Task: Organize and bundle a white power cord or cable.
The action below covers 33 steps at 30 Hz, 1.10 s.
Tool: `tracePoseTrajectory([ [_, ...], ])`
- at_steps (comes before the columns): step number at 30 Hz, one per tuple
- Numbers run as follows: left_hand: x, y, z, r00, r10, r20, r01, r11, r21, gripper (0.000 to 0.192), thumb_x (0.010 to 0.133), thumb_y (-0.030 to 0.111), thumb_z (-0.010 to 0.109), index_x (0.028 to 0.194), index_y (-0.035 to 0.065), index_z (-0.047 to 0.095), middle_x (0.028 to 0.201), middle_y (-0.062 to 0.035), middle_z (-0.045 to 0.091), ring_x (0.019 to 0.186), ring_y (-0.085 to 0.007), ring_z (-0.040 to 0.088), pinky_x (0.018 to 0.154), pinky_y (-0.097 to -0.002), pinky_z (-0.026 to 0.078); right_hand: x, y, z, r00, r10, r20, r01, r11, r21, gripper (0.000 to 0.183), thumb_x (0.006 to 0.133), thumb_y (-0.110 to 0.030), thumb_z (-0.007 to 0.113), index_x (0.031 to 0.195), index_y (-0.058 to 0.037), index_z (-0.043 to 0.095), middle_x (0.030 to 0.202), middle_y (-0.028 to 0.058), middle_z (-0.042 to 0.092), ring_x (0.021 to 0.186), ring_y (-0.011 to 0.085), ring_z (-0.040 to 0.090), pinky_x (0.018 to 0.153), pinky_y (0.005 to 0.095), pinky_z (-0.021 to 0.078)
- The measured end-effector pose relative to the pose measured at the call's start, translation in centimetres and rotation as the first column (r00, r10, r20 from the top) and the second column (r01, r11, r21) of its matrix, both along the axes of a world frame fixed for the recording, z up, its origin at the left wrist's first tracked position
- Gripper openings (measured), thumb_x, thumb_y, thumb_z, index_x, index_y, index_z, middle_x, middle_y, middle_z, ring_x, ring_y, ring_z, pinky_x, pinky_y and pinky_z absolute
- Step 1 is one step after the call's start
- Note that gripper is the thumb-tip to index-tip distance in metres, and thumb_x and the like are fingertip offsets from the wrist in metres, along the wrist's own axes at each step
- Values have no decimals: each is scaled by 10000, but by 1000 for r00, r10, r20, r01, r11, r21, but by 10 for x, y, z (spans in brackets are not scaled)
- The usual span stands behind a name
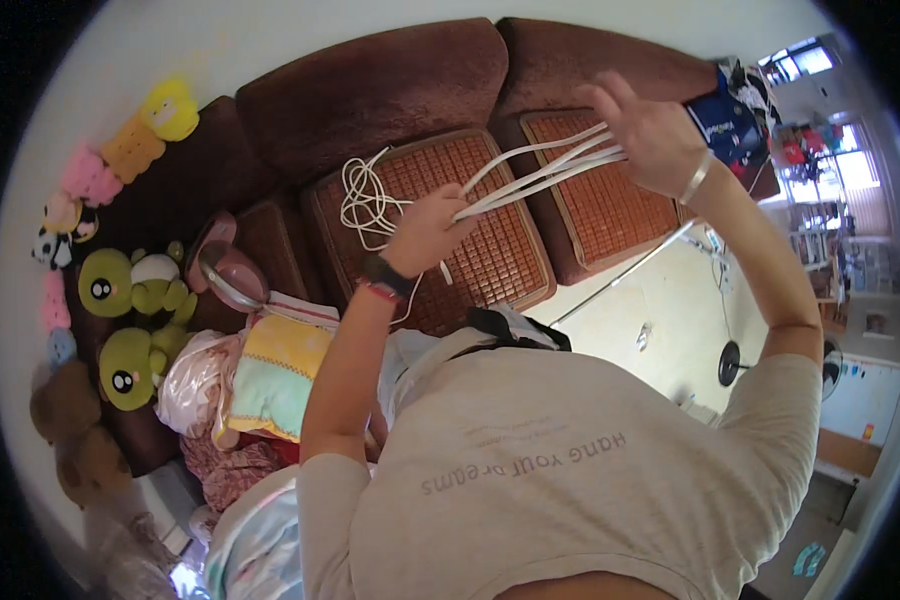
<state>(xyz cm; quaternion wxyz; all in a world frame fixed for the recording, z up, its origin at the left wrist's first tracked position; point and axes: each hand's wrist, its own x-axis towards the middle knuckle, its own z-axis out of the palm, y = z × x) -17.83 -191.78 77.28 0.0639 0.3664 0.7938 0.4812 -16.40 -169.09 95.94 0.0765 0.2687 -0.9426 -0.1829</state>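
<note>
My left hand (431, 229), with a dark band on its wrist, grips a bundle of white cable (536, 182) above the sofa. Several strands of it run up to the right into my right hand (656, 139), which wears a bangle. That hand holds the far end of the loops, some fingers stretched out; its palm is hidden. Left of my left hand, a loose tangle of the cable (364, 201) lies on a brown beaded seat mat (487, 251). A short white end piece (445, 273) shows just below my left hand, and a thin strand hangs nearby.
The brown sofa (375, 82) curves around, with a second beaded mat (607, 206) at right. Green plush toys (105, 281), a pink rounded object (236, 277) and folded bedding (281, 367) lie left. A dark blue bag (727, 127) sits right; a metal pole (619, 277) crosses above the floor.
</note>
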Motion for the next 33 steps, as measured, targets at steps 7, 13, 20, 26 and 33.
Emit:
tracePoseTrajectory([
  [7, -3, -47, 13, 965, -1, 264, 73, 962, -264, 243, 828, 260, 513, 835, 21, 561, 796, -101, 544, 647, -239, 561, 555, -319, 446, -20, 12, -84, 821, -174, 543, 83, 979, 187, 308, 745, -354, 589, 966, -139, 579, 872, 108, 604, 791, 290, 583, 684, 386, 454],
  [13, 10, -88, 37, 903, 205, 377, -64, 933, -355, 288, 800, 220, 546, 926, 33, 367, 795, -170, 539, 590, -263, 568, 543, -372, 451, -57, -7, -137, 855, 94, 509, -57, 994, -89, 325, 745, -328, 588, 876, -31, 587, 834, 148, 591, 779, 321, 559, 713, 398, 454],
  [20, 48, -164, 49, 950, 311, 39, -149, 559, -816, 286, 770, 275, 518, 824, -4, 549, 701, -228, 565, 704, -394, 547, 633, -467, 420, -60, -117, -214, 666, 242, 706, -110, 967, -228, 340, 781, -157, 524, 1120, -157, 496, 824, 148, 607, 772, 315, 588, 695, 400, 476],
  [26, 94, -192, 93, 910, 408, 67, -168, 514, -841, 295, 756, 258, 552, 737, -36, 557, 691, -240, 546, 677, -386, 533, 622, -447, 411, -20, -229, -273, 390, 551, 738, -187, 832, -523, 737, 743, -22, 450, 1344, -321, 146, 1329, 82, 308, 1089, 267, 468, 831, 373, 434],
  [33, 149, -215, 155, 755, 643, 126, -199, 408, -891, 237, 753, 211, 559, 776, -24, 576, 678, -223, 546, 675, -387, 533, 602, -431, 412, 41, -320, -279, 41, 828, 560, -220, 554, -803, 525, 761, -132, 520, 1257, -211, 367, 1156, 102, 486, 941, 281, 542, 788, 370, 429],
])
